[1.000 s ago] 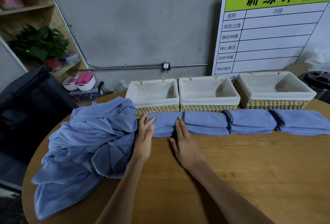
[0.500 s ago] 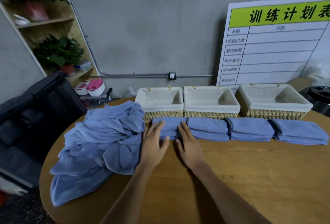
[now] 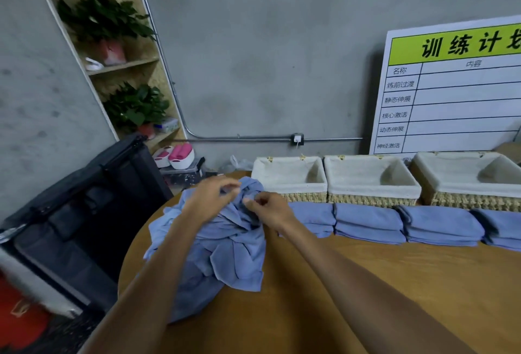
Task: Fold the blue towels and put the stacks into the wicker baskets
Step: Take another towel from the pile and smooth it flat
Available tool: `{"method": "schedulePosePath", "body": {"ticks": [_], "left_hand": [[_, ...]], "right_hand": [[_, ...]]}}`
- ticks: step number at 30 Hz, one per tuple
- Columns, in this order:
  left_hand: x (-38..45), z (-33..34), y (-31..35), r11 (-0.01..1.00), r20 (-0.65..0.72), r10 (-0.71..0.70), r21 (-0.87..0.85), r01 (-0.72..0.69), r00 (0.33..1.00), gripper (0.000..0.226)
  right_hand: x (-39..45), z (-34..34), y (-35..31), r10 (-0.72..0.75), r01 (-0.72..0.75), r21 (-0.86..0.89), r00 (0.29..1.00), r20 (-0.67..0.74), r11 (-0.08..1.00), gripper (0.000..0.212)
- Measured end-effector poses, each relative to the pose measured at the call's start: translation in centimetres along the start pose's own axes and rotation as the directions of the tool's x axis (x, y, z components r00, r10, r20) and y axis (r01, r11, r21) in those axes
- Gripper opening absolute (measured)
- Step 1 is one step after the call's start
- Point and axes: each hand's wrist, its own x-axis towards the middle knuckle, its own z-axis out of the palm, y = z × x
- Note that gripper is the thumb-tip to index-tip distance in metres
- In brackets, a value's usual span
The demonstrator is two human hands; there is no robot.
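I see both of my hands reaching into a heap of crumpled blue towels point(image 3: 225, 243) at the left edge of a round wooden tabletop point(image 3: 352, 291). My left hand point(image 3: 210, 201) is on top of the heap, its fingers curled and pinching a fold of blue cloth near the peak. My right hand point(image 3: 269, 208) is just beside it, fingers curled too, pinching the same bunched-up cloth from the right side. The two hands are close together, nearly touching.

To the right of the heap, a row of four folded towel stacks lies along the far part of the tabletop: the first stack point(image 3: 313, 218) sits just beside my right hand, then a second point(image 3: 368, 222), a third point(image 3: 441, 226), and a fourth point(image 3: 504, 229) cut off by the right edge of the view. Each stack touches its neighbour.

Directly behind the stacks stand three wicker baskets with pale cloth liners, side by side: the left basket point(image 3: 290, 180), the middle basket point(image 3: 370, 181) and the right basket point(image 3: 468, 181). I see only the liners inside them.

Behind the baskets a white board with a green header and Chinese writing point(image 3: 454, 91) leans against a grey wall. At far left a wooden shelf point(image 3: 124, 63) holds potted plants, and a dark case point(image 3: 81, 207) stands on the floor next to the tabletop.
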Motion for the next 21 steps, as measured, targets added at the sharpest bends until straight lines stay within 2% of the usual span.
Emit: {"method": "schedulePosePath", "body": {"ticks": [2, 3, 6, 9, 12, 14, 17, 18, 21], "left_hand": [[0.5, 0.7, -1.0, 0.999, 0.162, 0.008, -0.047, -0.001, 0.987, 0.024], [0.5, 1.2, -1.3, 0.998, 0.177, 0.024, -0.054, -0.015, 0.984, 0.026], [0.8, 1.6, -1.5, 0.982, 0.103, 0.053, -0.184, -0.034, 0.993, 0.049], [2.5, 0.4, 0.3, 0.936, 0.099, 0.028, -0.351, 0.008, 0.995, 0.041], [5.2, -1.7, 3.8, 0.899, 0.129, 0.050, -0.438, 0.011, 0.990, 0.016], [6.8, -3.3, 6.1, 0.899, 0.144, 0.067, -0.439, 0.004, 0.987, 0.012], [8.3, -5.8, 8.6, 0.926, 0.088, 0.097, -0.373, -0.058, 0.991, 0.055], [8.4, -6.5, 9.3, 0.926, 0.072, 0.104, -0.370, -0.070, 0.992, 0.057], [8.2, -7.0, 11.2, 0.913, 0.053, 0.089, -0.404, -0.060, 0.995, 0.043]], "right_hand": [[1.1, 0.2, 0.2, 0.065, -0.065, 0.040, 0.998, 0.015, 0.997, 0.042], [1.6, 0.1, 0.5, 0.056, -0.056, 0.031, 0.998, 0.006, 0.998, 0.037], [2.9, -1.1, 0.0, -0.092, 0.091, -0.035, 0.995, -0.041, 0.995, 0.021], [3.8, -3.6, -2.5, -0.248, 0.246, -0.041, 0.966, -0.078, 0.968, 0.014], [4.2, -6.2, -5.6, -0.356, 0.358, 0.002, 0.928, -0.107, 0.934, 0.015], [3.8, -7.9, -7.4, -0.393, 0.402, 0.045, 0.909, -0.139, 0.914, 0.015], [2.6, -10.3, -9.0, -0.390, 0.430, 0.142, 0.889, -0.239, 0.892, 0.019], [2.1, -11.1, -9.4, -0.373, 0.427, 0.180, 0.888, -0.271, 0.886, 0.021], [0.8, -13.5, -9.7, -0.348, 0.428, 0.228, 0.882, -0.319, 0.875, 0.022]]}}
